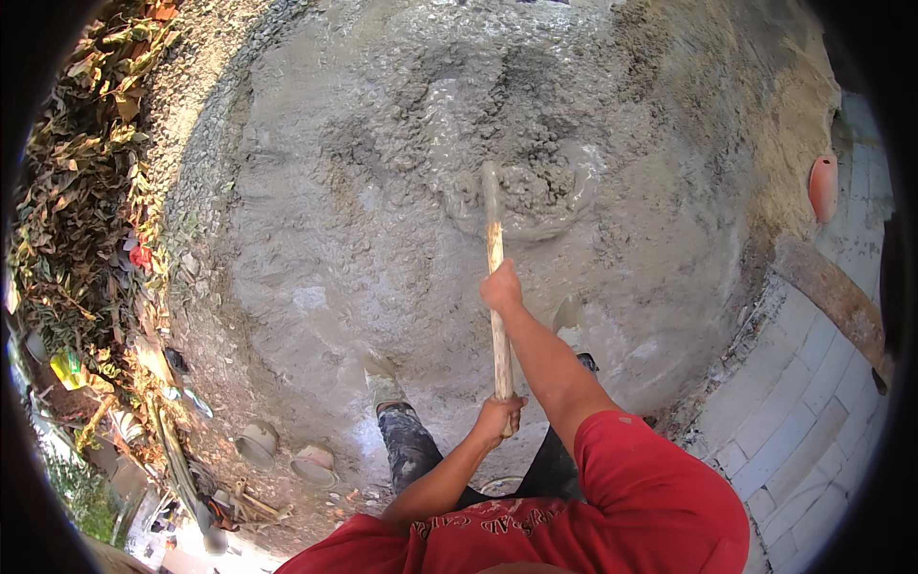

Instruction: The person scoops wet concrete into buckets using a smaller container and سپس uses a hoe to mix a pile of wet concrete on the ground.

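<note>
A long wooden handle [501,362] runs away from my body toward the middle of the wet concrete [325,249]. My right hand [502,287] is closed around the handle partway along it. Nearer my body, my left hand [499,418] grips the same handle close to its end. The handle's far part is coated in grey mix, and whatever head it has is hidden in a heap of wet concrete [535,187]. My boots [384,387] stand in the concrete, smeared with it.
Dry leaves [72,220] and gravel [186,81] border the left side. Two buckets [256,444] [314,466] lie at the lower left near sticks and litter. On the right are a block wall [794,402], a plank [832,297] and a reddish object [822,189].
</note>
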`<act>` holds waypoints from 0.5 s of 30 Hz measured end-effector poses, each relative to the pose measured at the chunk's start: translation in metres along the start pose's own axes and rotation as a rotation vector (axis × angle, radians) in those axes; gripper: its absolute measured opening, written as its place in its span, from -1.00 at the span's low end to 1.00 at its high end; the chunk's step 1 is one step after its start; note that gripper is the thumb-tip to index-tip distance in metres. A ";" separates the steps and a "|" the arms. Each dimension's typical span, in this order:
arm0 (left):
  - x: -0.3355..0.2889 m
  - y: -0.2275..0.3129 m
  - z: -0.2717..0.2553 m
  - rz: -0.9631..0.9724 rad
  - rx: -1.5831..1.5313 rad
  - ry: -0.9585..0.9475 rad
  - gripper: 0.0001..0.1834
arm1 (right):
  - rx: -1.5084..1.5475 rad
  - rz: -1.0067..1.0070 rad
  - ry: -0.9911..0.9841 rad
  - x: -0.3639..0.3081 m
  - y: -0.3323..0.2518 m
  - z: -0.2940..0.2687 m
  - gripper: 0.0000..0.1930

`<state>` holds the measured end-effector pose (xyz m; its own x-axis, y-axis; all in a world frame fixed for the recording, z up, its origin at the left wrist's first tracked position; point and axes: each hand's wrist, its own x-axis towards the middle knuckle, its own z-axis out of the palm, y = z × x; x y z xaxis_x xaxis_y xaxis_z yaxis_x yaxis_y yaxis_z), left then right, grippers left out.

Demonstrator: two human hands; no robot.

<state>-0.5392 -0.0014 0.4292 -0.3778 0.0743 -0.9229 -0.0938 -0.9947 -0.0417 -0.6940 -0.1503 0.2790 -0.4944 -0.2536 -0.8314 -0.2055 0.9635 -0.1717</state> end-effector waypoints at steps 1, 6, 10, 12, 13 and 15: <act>-0.021 -0.023 -0.023 -0.009 0.043 0.022 -0.77 | 0.002 0.020 -0.014 -0.030 0.011 0.014 -0.50; -0.135 -0.071 -0.053 -0.175 0.551 0.100 -0.72 | 0.332 0.223 -0.020 -0.141 0.125 0.035 -0.57; -0.162 -0.060 -0.041 0.067 0.985 0.139 -0.61 | 0.908 0.263 -0.024 -0.192 0.126 -0.030 -0.76; -0.160 -0.010 -0.012 0.088 1.130 0.115 -0.57 | 1.146 0.128 0.096 -0.177 0.107 -0.094 -0.80; -0.139 0.001 -0.004 0.225 1.250 0.092 -0.58 | 1.160 0.092 0.093 -0.166 0.097 -0.129 -0.80; -0.125 0.017 0.049 0.376 1.422 0.087 -0.59 | 1.436 0.066 0.069 -0.161 0.099 -0.204 -0.85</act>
<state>-0.5388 -0.0241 0.5630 -0.5335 -0.2225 -0.8160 -0.8304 -0.0455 0.5553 -0.8073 -0.0321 0.5038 -0.5172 -0.1693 -0.8389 0.8116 0.2142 -0.5436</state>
